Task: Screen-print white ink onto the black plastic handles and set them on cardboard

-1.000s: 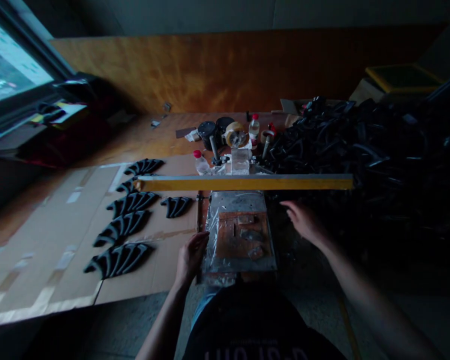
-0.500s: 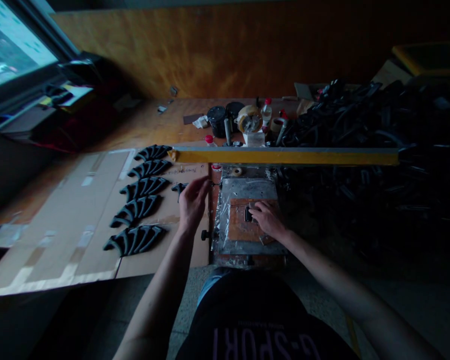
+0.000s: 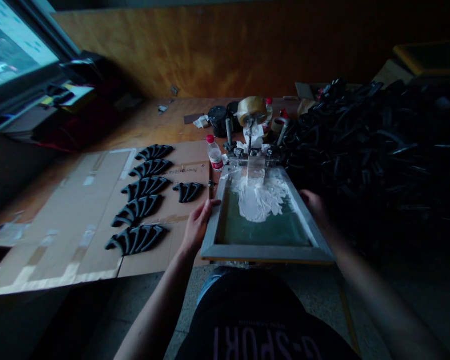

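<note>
A screen printing frame [image 3: 268, 254] lies lowered in front of me, its green mesh [image 3: 262, 234] partly covered by thick white ink [image 3: 258, 205]. My left hand [image 3: 198, 224] grips the frame's left side, thumb near the upper edge. At the right side, my right hand [image 3: 316, 206] holds the frame, slightly blurred and with its fingers partly hidden. A clear squeegee-like block [image 3: 255, 169] stands upright at the hinged far end. The plate and wooden board under the frame are hidden.
Rows of black curved parts [image 3: 142, 186] lie on a cardboard sheet [image 3: 78, 215] to the left, with a smaller group [image 3: 188, 192] nearer the frame. A red-capped bottle [image 3: 215, 154] stands beyond. Black parts [image 3: 360, 150] are heaped at right. A tape roll [image 3: 252, 111] sits above the hinge.
The frame has swung down from its raised position over the plate and board. My right hand has left the small dark part on the board; both hands now hold the frame's sides.
</note>
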